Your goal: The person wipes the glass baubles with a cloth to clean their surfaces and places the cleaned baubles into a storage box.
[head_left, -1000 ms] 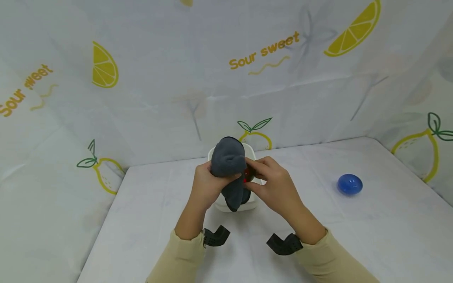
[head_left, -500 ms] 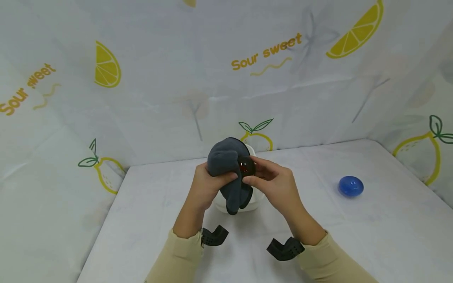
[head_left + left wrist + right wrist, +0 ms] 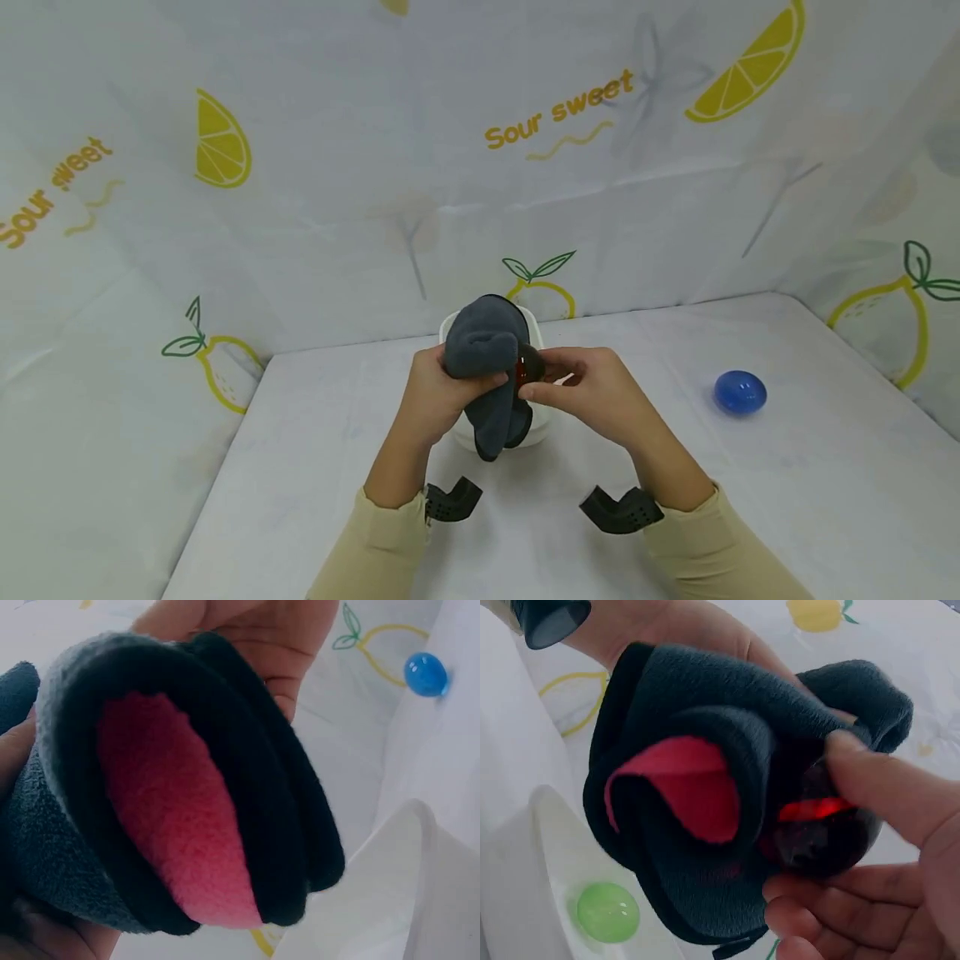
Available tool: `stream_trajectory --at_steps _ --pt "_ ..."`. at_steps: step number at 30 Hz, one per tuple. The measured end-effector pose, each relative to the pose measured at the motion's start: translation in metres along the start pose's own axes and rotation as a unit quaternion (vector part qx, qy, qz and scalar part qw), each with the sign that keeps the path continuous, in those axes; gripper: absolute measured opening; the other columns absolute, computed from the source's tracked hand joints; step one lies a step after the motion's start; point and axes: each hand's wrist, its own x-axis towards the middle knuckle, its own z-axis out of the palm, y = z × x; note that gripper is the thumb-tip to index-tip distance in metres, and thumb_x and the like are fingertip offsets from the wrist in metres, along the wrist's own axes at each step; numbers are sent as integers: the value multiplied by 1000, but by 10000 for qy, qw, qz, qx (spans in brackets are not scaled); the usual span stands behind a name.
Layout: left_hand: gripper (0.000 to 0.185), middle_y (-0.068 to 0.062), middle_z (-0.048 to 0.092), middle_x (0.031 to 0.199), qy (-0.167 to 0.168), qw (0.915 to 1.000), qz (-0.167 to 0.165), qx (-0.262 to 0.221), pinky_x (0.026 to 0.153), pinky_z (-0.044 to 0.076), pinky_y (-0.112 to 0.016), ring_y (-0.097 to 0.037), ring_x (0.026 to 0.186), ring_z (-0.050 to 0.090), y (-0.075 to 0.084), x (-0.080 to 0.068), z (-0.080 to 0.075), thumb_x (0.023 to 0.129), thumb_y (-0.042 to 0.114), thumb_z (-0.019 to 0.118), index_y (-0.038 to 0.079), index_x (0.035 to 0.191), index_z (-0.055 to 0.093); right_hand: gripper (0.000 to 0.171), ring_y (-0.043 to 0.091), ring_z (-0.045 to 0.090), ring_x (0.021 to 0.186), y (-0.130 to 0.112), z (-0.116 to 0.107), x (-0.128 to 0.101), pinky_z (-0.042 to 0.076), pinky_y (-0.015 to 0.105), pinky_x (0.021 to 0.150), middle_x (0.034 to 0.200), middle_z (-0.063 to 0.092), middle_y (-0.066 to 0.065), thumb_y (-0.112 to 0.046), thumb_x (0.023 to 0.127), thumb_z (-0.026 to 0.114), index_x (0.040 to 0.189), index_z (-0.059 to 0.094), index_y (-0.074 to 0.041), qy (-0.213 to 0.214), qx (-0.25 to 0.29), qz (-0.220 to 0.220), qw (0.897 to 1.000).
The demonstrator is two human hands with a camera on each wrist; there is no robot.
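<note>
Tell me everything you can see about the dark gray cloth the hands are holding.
The dark gray cloth looks like soft fleece, gray outside with a red inner face showing where its folds open. It is bunched and folded over. The left hand grips it, its lower end hanging down above the white container. It is wrapped against a dark red glossy ball, which the right hand pinches.

Cloth (image 3: pixel 486 358): dk grey fleece, matt, fuzzy nap; red fleece lining (image 3: pixel 176 817) inside the fold. Dark red ball (image 3: pixel 821 832): glossy, smooth, see-through, glass or plastic, can't tell. Green ball (image 3: pixel 607 911) at 7 o'clock of it & blue ball (image 3: pixel 739 392): same gloss. Tub (image 3: pixel 536 429): white plastic, smooth, semi-matt. Table cover (image 3: pixel 750 500) w/ lemon print: thin white sheet, creased, faint sheen.
</note>
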Motion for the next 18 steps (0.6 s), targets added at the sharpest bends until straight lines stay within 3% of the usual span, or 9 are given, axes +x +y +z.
stream_trajectory --at_steps 4,8,13,18 --pt "33 -12 71 105 58 9999 -91 -86 83 57 -40 -23 97 67 -3 1 0 77 10 82 2 107 71 48 12 68 86 1 3 -2 56 29 74 99 74 -3 -32 78 84 120 70 -14 -14 -284 -271 9992" --pt "36 -14 70 107 114 9991 -160 -380 84 57 -40 -23 97 67 -5 2 0 78 8 81 0 111 69 55 14 68 86 2 9 -3 56 31 72 103 74 0 -26 73 88 123 69 -12 568 -842 -937 9904" --pt "38 -14 68 110 125 9962 -345 -784 86 56 -38 -23 100 67 -7 4 -1 81 10 79 -1 115 66 66 22 70 89 7 15 -1 58 35 69 107 74 8 -21 64 91 125 68 -6 1345 -1524 -2178 9546" --pt "39 -15 68 110 100 9957 -464 -800 85 57 -38 -23 99 67 -6 5 -3 82 14 77 -1 116 65 70 26 69 99 13 21 2 59 37 79 110 73 12 -13 60 93 124 67 -2 1740 -1905 -2996 9185"
